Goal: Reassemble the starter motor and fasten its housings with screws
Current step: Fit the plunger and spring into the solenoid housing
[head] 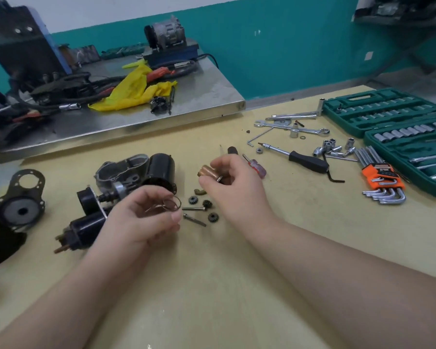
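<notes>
**Both hands hold small starter motor parts above the tabletop**

The pale yellow wooden tabletop (237, 285) carries everything. Far to the right of the right hand lies the open green plastic socket set case (398, 122), with chrome sockets in its rows. Behind the left hand, on a higher level, is a grey sheet-metal plate (207, 94) with a crumpled yellow cloth (134, 89) on it.

Just behind the left hand lie the big parts of the starter motor: a grey cast aluminium housing (122, 170) and, touching it on the right, a black cylindrical motor casing (161, 170). Left of this hand, partly hidden by it, is a black cylindrical solenoid (86, 230) with copper terminals. Further left lies a round black end cover with a flat gasket (19, 200).

Right of the right hand are a screwdriver with black handle (305, 159) and a set of hex keys in an orange holder (383, 180).

The left hand (141, 220) has curled fingers and pinches thin metal rings (168, 205) between thumb and fingertips. The right hand (234, 187) grips a short copper-coloured cylinder (209, 171), lifted a little above the tabletop.

Between the two hands lie three small dark gears (207, 203) and two long steel screws (194, 219), near each other.
</notes>
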`<state>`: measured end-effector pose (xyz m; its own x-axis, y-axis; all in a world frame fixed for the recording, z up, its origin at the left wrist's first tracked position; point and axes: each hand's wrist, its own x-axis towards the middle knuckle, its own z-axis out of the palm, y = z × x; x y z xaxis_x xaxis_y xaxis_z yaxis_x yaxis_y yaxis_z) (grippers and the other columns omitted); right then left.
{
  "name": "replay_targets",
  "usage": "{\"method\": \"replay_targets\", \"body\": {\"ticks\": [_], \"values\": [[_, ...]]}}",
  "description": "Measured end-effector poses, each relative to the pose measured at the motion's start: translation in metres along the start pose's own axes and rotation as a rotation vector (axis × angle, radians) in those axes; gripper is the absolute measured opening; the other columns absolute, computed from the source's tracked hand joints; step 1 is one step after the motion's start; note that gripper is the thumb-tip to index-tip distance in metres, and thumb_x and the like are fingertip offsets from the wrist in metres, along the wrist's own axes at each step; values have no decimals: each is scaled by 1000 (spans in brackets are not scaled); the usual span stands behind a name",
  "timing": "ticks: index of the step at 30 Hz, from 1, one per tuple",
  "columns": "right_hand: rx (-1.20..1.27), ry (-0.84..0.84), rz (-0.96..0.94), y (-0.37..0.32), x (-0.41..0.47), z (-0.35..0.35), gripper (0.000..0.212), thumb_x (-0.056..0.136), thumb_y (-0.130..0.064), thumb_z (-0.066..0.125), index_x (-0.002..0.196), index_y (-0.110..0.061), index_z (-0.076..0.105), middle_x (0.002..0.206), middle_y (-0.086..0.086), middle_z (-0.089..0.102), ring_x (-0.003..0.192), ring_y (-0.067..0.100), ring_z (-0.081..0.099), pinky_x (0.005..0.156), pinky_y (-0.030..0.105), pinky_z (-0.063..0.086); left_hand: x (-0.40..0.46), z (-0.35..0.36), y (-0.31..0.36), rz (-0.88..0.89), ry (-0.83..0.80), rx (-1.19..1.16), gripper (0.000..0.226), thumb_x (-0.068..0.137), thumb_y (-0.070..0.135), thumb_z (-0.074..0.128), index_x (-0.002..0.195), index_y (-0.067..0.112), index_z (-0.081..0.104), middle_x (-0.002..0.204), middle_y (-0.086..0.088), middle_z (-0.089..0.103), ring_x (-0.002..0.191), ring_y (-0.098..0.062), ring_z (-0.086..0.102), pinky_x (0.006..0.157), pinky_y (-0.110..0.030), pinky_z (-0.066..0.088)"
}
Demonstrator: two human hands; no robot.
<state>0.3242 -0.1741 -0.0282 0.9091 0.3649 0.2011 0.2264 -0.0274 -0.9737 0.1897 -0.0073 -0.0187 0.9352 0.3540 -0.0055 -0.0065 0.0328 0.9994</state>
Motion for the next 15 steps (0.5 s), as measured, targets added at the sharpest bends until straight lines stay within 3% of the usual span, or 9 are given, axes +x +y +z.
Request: {"method": "replay_targets", "body": {"ticks": [5, 8, 11, 15], "values": [[119, -109, -4, -12, -25, 6, 22, 87, -15, 85, 101, -27, 73, 98, -5, 79, 92, 11, 75, 78, 30, 61, -6, -15, -13, 130, 50, 150, 55, 59, 39, 99, 105, 19, 76, 100, -4, 76, 92, -17, 73, 80, -23, 59], [146, -177, -69, -17, -37, 11, 22, 81, -19, 83, 99, -29, 75, 96, -8, 80, 90, 9, 76, 79, 29, 62, -8, -23, -13, 116, 36, 161, 52, 61, 37, 97, 105, 21, 75, 101, -5, 77, 93, -18, 73, 88, -33, 58], [115, -228, -118, -18, -43, 14, 23, 80, -21, 82, 97, -35, 76, 97, -8, 80, 95, 14, 77, 92, 46, 64, -7, -22, -11, 115, 58, 157, 43, 64, 27, 95, 102, 23, 75, 100, -3, 76, 90, -16, 71, 87, -36, 58], [62, -279, -144, -18, -45, 14, 26, 82, -19, 80, 99, -39, 77, 99, -9, 80, 96, 12, 77, 92, 43, 64, -7, -17, -11, 138, 71, 228, 34, 71, 17, 87, 102, 25, 74, 97, 3, 75, 86, -13, 69, 78, -28, 59]]}}
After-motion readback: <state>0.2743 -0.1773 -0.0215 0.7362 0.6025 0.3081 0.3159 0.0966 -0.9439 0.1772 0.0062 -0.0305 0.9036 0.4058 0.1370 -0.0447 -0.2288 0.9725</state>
